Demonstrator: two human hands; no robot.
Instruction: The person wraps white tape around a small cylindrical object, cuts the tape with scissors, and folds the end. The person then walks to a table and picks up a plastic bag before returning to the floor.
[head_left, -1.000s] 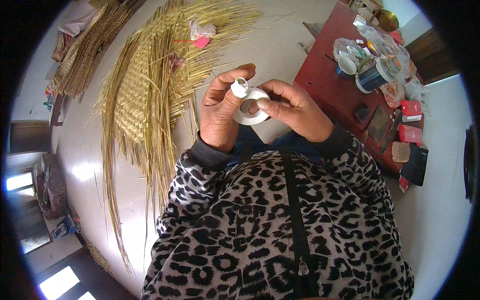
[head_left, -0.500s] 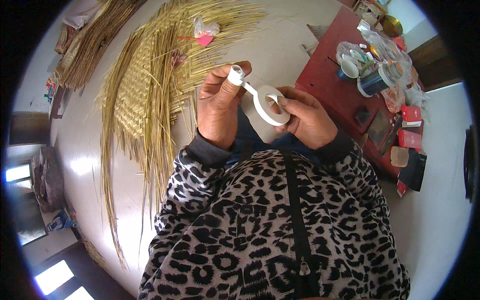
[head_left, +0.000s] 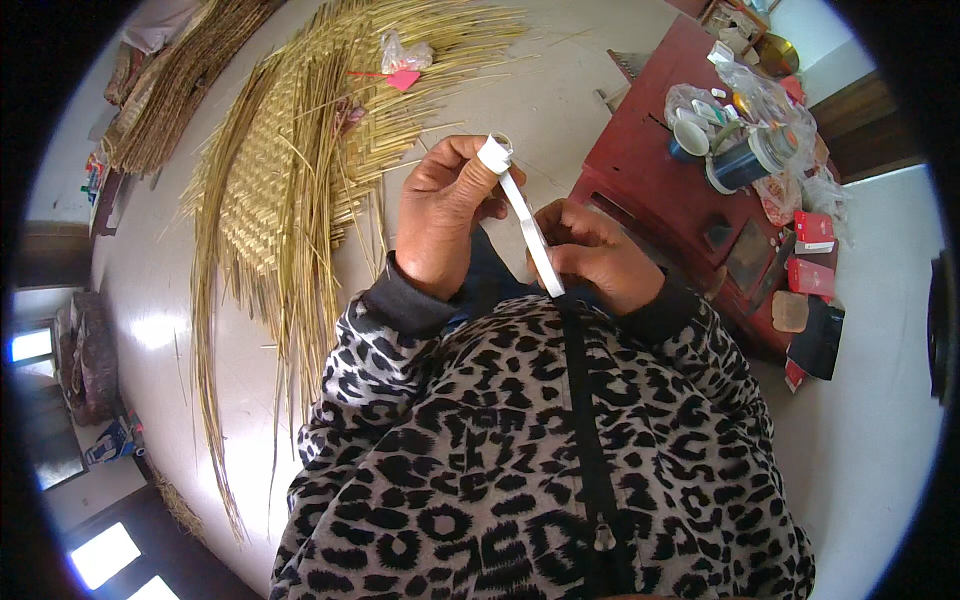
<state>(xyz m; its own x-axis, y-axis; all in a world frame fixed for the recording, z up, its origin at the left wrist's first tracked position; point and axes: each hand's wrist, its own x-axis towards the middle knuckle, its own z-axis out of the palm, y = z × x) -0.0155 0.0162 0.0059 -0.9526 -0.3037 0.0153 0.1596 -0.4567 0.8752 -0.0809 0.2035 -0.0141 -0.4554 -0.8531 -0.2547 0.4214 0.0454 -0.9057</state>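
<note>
My left hand [head_left: 437, 220] is closed, pinching a small ring-shaped piece [head_left: 495, 153] wrapped in white tape between thumb and fingers. A strip of white tape [head_left: 516, 195] runs from it, pulled fairly straight, down to a white tape roll [head_left: 544, 265]. That roll shows nearly edge-on, gripped by the thumb and curled fingers of my right hand [head_left: 603, 255]. Both hands are raised in front of my body, a short way apart. What lies inside the wrapped ring is too small to make out.
On the floor to the left lies a partly woven straw mat [head_left: 262, 205] with long loose strands. Bundled stalks [head_left: 185, 95] rest farther left. A red table [head_left: 640, 140] at right bears a blue jar [head_left: 735, 168], a cup [head_left: 690, 138], plastic bags and red boxes [head_left: 812, 230].
The tape roll has turned from showing its open ring to nearly edge-on. The wrapped ring in my left hand has shifted slightly right, and the tape strip between the hands looks straighter.
</note>
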